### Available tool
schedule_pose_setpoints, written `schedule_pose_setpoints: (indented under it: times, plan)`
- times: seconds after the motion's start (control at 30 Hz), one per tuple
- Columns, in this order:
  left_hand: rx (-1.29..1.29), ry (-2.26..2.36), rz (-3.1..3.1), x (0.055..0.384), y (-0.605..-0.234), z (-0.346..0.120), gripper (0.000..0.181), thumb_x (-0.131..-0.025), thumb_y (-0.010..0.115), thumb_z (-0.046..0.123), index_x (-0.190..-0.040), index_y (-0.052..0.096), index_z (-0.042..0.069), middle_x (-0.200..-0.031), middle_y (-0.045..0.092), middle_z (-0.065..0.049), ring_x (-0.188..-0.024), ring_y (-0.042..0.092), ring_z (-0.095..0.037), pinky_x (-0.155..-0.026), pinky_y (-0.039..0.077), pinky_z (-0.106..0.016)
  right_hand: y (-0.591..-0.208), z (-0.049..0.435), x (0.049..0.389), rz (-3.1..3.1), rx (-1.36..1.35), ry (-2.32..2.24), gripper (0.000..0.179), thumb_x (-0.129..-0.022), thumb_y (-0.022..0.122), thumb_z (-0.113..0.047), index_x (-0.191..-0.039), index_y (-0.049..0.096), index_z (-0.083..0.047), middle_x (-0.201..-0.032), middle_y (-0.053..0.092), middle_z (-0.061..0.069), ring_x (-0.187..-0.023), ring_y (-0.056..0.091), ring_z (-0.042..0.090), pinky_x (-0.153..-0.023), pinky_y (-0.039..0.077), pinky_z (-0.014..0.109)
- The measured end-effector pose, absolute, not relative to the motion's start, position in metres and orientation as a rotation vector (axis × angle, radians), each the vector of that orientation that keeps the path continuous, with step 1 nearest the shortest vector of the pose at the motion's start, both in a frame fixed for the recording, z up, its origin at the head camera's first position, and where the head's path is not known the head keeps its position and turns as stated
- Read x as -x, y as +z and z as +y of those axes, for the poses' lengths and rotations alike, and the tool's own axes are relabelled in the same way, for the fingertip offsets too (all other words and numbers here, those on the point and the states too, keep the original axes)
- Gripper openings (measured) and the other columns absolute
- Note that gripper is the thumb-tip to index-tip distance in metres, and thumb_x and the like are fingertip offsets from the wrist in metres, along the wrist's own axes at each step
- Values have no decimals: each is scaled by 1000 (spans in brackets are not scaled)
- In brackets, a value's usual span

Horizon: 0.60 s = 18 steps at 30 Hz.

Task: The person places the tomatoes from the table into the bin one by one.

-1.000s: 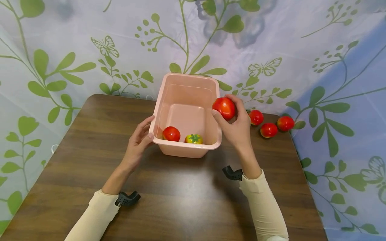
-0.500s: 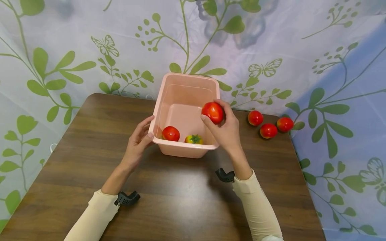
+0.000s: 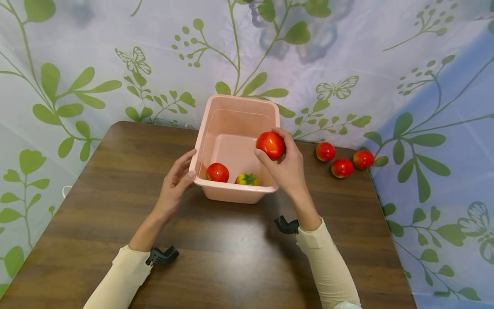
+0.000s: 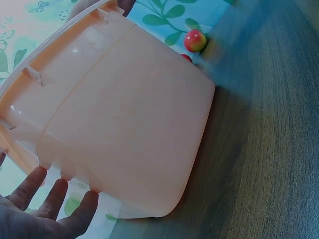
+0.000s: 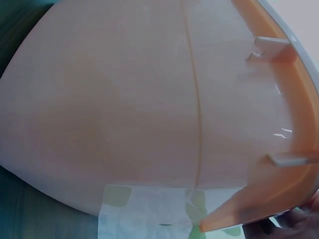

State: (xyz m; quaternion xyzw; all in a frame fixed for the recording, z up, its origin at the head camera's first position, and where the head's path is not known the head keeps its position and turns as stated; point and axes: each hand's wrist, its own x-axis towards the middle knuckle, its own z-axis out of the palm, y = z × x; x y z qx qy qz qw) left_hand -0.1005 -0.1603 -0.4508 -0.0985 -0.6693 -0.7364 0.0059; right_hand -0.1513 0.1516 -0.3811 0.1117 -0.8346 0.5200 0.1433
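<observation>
A pink plastic bin (image 3: 231, 195) stands on the table. My left hand (image 3: 173, 189) holds its left side, thumb at the rim near the front corner; in the left wrist view the fingertips (image 4: 59, 188) touch the outer wall. Over the bin's right rim, my right hand (image 3: 290, 171) grips a shiny red tomato (image 3: 269, 145) between thumb and fingers. Inside the bin lie a red tomato (image 3: 218, 172) at front left and a yellowish one with a green star-shaped top (image 3: 248, 179). In the right wrist view the bin's wall (image 5: 124, 99) fills most of the frame, hiding the held tomato.
Three more red tomatoes, among them the front one (image 3: 342, 168), lie at the table's back right corner. The brown wooden table (image 3: 231, 257) backs onto a leaf-patterned cloth (image 3: 162, 25). Black camera mounts (image 3: 164, 255) sit at both wrists.
My right hand has carried the tomato leftward, from beside the bin's right rim to over its inside, and has barely moved in the last half second. The left hand stays put.
</observation>
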Motion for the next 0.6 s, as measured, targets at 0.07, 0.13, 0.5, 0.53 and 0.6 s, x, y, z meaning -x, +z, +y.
schedule_pose_setpoints:
  times: [0.07,0.13,0.5,0.53,0.6]
  plan:
    - [305,-2297,-2108,100,-451,-161,57,-112,53,14,-166,41,26,-168,47,-10,-148,54,-34,-106,60,-31,-381,151,151,-2414,-328,1484,67,-93,83,-34,-152,54,-22,-152,62,1,-131,62,25,-112,58,51]
    - [307,-2297,-2110,100,-451,-161,57,-112,52,14,-166,41,26,-168,46,-10,-150,51,-41,-107,59,-32,-381,151,151,-2411,-334,1473,66,-93,84,-33,-151,55,-21,-152,62,1,-134,62,24,-116,56,49]
    - [321,-2299,-2094,100,-452,-160,57,-112,52,13,-166,41,24,-167,47,-12,-141,59,-18,-105,60,-30,-385,153,154,-2395,-345,1436,65,-93,84,-33,-150,57,-18,-152,63,0,-136,62,22,-120,52,47]
    - [320,-2299,-2097,100,-452,-160,57,-112,52,13,-166,41,24,-167,47,-12,-142,59,-19,-106,60,-30,-385,153,154,-2397,-344,1435,65,-93,84,-33,-150,56,-19,-152,63,0,-136,62,22,-120,52,47]
    - [317,-2299,-2101,100,-452,-160,57,-112,52,13,-166,41,25,-167,46,-11,-144,57,-24,-106,60,-30,-386,153,154,-2395,-344,1434,66,-93,84,-33,-150,56,-18,-152,63,0,-137,62,24,-120,52,47]
